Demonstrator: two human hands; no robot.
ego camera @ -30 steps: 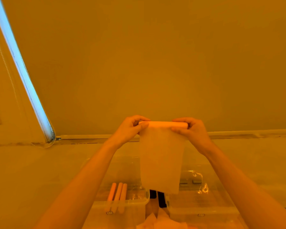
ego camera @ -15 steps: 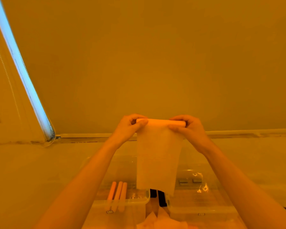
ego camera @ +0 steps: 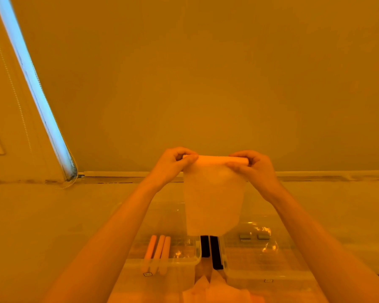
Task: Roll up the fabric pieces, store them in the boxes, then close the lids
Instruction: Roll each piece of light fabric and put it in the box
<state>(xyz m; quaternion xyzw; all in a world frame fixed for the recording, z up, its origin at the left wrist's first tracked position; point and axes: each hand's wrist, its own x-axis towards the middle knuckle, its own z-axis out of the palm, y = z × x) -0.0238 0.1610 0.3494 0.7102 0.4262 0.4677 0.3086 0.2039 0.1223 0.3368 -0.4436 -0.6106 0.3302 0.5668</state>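
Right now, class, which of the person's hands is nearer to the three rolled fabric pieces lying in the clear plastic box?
Left. The left hand is above the rolled pieces; the right hand is farther to the right.

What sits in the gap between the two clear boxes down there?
In the head view, two dark upright strips stand between the left box and right box.

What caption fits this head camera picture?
Both hands, left hand and right hand, roll a fabric piece above two clear boxes.
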